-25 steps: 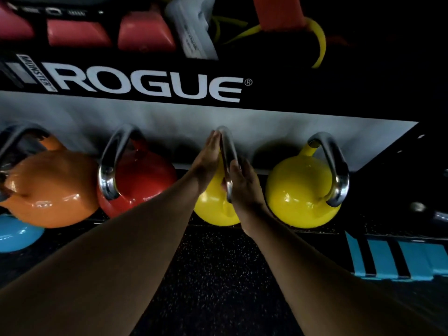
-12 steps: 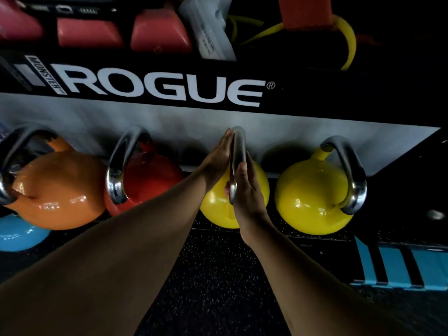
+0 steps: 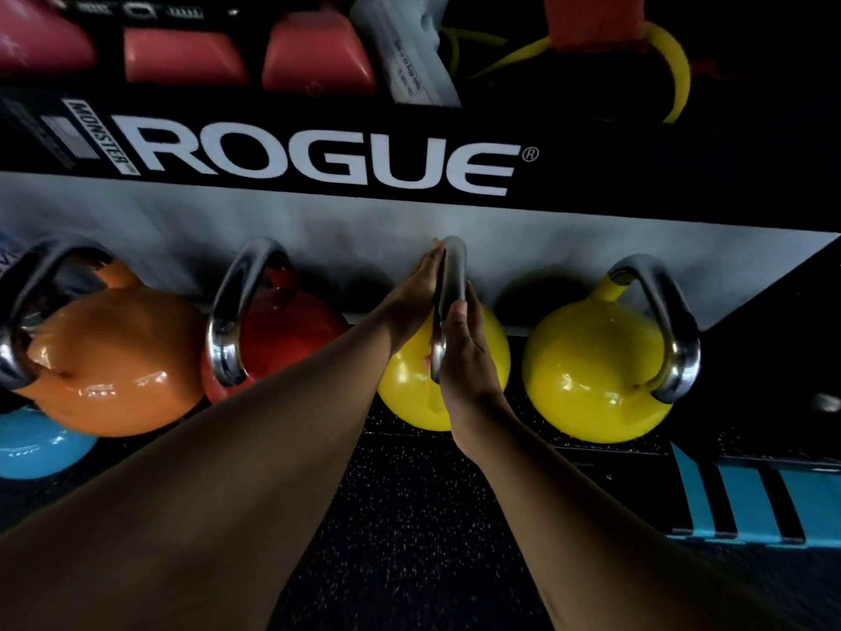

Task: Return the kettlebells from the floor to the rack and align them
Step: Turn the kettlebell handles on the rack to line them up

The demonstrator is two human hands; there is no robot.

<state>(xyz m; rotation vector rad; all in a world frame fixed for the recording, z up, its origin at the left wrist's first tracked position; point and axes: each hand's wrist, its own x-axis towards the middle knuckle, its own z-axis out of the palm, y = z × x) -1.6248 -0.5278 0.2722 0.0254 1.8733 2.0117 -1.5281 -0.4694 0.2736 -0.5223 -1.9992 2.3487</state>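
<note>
Dark gym floor [image 3: 409, 516], black rack [image 3: 318, 129] above. Head view: orange, red, two yellow kettlebells in a row on the low shelf. Left hand [image 3: 412, 298] and right hand [image 3: 464, 352], both flat and open, press either side of the middle yellow kettlebell [image 3: 405, 393] handle [image 3: 450, 284]. Alignment step; next, likely twist the handle to match its neighbours.

We see glossy enamel-like paint on the orange kettlebell [image 3: 109, 357], the red kettlebell [image 3: 291, 339] and both yellow kettlebells [image 3: 596, 371], each catching highlights. Their handles [image 3: 673, 330] look like polished bare metal. The floor [image 3: 409, 516] looks like matt, speckled rubber. The rack beam [image 3: 637, 175] is matt black with white lettering.
</note>
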